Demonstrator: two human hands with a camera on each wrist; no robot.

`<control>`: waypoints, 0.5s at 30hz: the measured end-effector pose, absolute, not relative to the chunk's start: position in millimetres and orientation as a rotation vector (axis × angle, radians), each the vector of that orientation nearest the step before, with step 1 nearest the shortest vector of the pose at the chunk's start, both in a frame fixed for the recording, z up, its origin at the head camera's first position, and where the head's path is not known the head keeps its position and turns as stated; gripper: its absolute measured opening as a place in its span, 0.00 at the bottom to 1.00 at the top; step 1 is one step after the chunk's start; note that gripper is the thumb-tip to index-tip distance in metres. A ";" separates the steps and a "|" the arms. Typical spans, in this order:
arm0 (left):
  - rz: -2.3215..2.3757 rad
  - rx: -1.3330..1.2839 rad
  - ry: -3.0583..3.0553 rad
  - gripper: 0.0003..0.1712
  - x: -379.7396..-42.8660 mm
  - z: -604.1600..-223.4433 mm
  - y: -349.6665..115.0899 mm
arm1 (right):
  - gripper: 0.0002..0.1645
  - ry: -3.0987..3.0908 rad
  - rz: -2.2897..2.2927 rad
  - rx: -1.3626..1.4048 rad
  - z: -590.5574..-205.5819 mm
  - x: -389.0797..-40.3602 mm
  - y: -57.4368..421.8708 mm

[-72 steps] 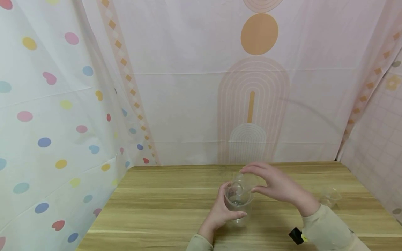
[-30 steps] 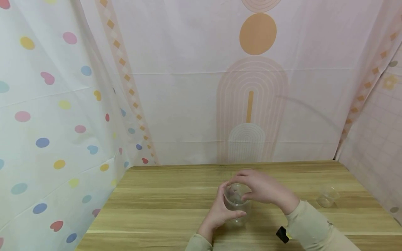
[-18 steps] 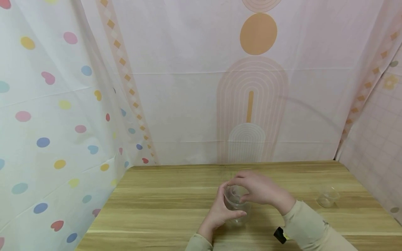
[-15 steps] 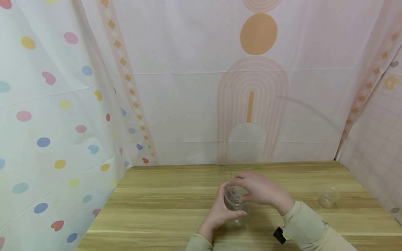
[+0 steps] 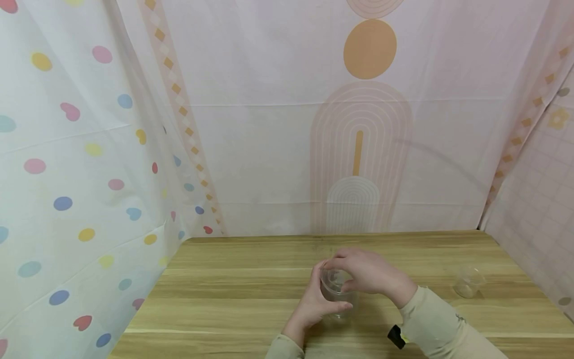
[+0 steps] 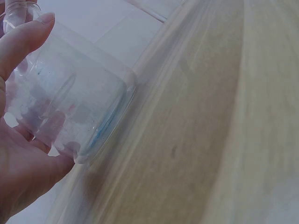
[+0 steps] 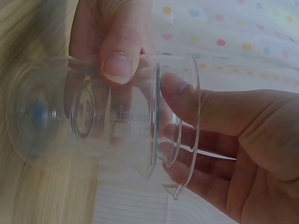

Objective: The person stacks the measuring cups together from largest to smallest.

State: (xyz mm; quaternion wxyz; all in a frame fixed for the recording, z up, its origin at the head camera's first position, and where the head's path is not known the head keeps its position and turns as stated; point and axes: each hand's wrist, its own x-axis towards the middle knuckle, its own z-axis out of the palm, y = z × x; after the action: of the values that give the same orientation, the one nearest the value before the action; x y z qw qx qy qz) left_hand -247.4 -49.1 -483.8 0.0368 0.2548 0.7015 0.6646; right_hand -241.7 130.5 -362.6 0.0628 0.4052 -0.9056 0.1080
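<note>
My left hand (image 5: 309, 304) grips a large clear glass beaker (image 5: 337, 295) around its side, thumb in front and fingers behind. In the left wrist view its base is down at the wooden tabletop (image 6: 196, 116). My right hand (image 5: 374, 274) reaches over the beaker's mouth from the right. In the right wrist view, its thumb and fingers pinch the rim of a small beaker (image 7: 84, 114) down inside the large one. A middle-sized beaker's rim (image 7: 156, 140) also shows within, so the glasses sit nested. Faint printed graduation marks are visible on the inner glass.
Another small clear beaker (image 5: 468, 283) stands on the table to the right, beyond the right forearm. A black piece (image 5: 396, 337) with yellow on it is at the right sleeve. Patterned curtains (image 5: 251, 149) hang behind the table and on both sides.
My right hand has moved left and down, bringing the small beaker from above the large beaker into its mouth, then slightly lower. My left hand has kept its grip in place.
</note>
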 end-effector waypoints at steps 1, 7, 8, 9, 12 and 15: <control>2.040 0.782 2.155 0.56 -247.4 -483.8 -49.1 | 0.32 -2.734 0.324 1.229 -362.7 -241.6 130.4; 2.039 0.790 2.129 0.57 -248.6 -484.7 -50.0 | 0.31 -2.716 0.344 1.262 -361.2 -240.7 130.8; 2.040 0.791 2.124 0.57 -248.7 -484.8 -50.1 | 0.31 -2.713 0.348 1.266 -361.1 -240.8 131.0; 2.039 0.792 2.123 0.57 -248.8 -484.9 -50.2 | 0.31 -2.716 0.350 1.264 -361.3 -241.0 131.0; 2.039 0.794 2.124 0.57 -248.9 -484.6 -50.2 | 0.31 -2.715 0.354 1.263 -362.1 -241.1 130.8; 2.032 0.797 2.130 0.57 -249.0 -484.7 -50.3 | 0.31 -2.725 0.357 1.253 -362.5 -241.3 130.3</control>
State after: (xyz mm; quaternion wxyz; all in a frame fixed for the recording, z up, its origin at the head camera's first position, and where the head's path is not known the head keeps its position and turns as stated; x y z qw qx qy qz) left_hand -249.0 -50.3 -484.7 0.0458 0.2609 0.6976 0.6657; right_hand -241.3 130.3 -362.5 0.0607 0.4143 -0.9004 0.1180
